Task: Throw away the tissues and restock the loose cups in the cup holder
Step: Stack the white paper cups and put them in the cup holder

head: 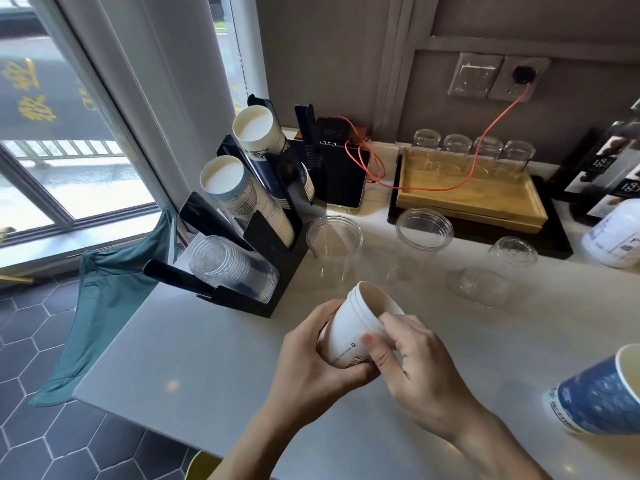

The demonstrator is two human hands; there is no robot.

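Both my hands, left hand (311, 355) and right hand (412, 362), grip nested white cups (356, 327); a careless swing could topple the clear cups (334, 249) on the counter (207, 358).

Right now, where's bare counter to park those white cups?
Bare patch: near-left counter, bordered by the cup holder, the hands and the counter's front edge. Another lies between the right hand and the blue cup. Crowded: behind the white cups, where clear cups stand or lie before the wooden tray.

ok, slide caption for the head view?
Both hands, left and right, grip a white paper cup near the black cup holder.
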